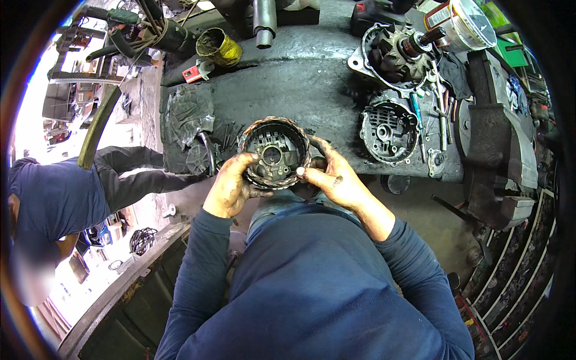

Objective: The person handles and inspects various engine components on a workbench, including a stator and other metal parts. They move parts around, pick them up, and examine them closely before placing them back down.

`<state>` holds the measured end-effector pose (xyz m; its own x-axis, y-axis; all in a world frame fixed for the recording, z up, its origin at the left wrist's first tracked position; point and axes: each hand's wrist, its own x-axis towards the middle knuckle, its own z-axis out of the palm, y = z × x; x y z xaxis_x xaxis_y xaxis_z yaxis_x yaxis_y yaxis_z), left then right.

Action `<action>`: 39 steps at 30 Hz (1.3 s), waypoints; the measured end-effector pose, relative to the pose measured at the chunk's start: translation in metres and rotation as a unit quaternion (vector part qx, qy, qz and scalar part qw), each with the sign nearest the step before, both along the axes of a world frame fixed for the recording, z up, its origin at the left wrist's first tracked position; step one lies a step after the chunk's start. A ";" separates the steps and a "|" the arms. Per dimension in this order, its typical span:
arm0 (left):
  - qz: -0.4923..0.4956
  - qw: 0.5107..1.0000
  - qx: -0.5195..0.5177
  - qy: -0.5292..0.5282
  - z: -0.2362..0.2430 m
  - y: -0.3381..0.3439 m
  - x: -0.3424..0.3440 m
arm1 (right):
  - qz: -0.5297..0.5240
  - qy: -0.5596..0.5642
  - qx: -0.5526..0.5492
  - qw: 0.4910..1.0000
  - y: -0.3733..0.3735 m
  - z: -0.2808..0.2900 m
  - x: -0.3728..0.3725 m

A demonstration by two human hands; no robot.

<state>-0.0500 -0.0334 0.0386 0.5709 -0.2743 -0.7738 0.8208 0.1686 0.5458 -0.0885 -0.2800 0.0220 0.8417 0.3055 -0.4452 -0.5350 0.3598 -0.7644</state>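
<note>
Round housing (pixel 287 153) sits between left hand (pixel 230 185) and right hand (pixel 336 180), labelled tub (pixel 471 27) beyond.

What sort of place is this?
Probably a repair workshop, perhaps for alternators or motors. Signs: the round grey metal part rimmed with copper-coloured windings, the silvery metal rotor with finned blades, and the slim blue-handled tool lying on a grimy black workbench.

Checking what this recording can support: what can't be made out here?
All in the head view:
Round metal part: underside, hidden by its upper side.
Left hand: some fingers, hidden by the hand and that part.
Yellow can: contents, too small and dark.
Grey tube: upper end, cut off by the top edge.
Co-worker's head: blurred.
</note>
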 end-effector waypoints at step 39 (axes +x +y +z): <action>-0.175 0.683 0.406 -0.582 -0.015 -0.007 -0.031 | -0.019 0.033 0.102 0.994 -0.008 -0.001 0.036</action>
